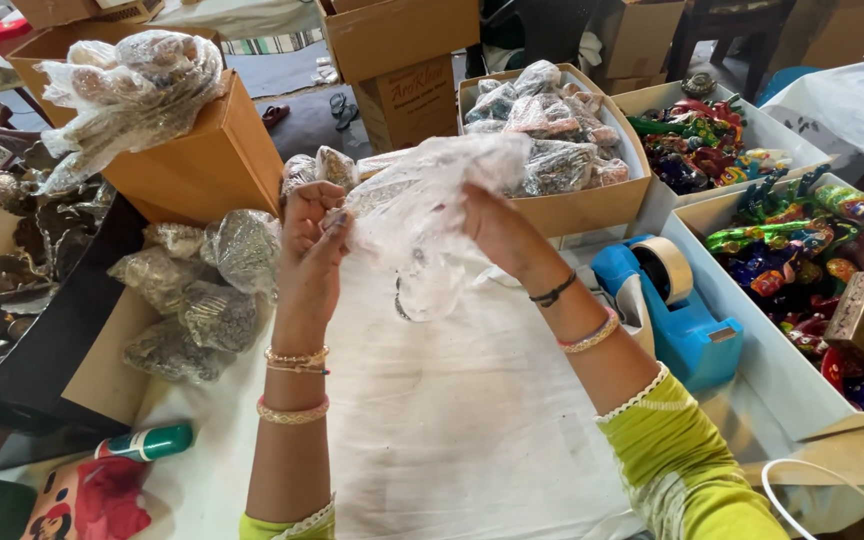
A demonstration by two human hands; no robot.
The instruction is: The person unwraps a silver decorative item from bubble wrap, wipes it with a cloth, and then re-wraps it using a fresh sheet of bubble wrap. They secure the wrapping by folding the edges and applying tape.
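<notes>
My left hand [310, 250] and my right hand [497, 232] are raised above a white cloth-covered table [452, 420], both gripping a crumpled clear plastic bag [422, 215] stretched between them. A small dark ring-like item shows through the bag's lower part, too blurred to name. Bangles sit on both wrists, and yellow-green sleeves cover my forearms near the bottom edge.
Wrapped metal pieces [202, 290] lie in clear bags at left. A cardboard box [572, 205] of similar packets stands behind the hands. A blue tape dispenser [687, 320] sits right, next to white trays [752, 350] of colourful figurines. An orange box [202, 165] is back left.
</notes>
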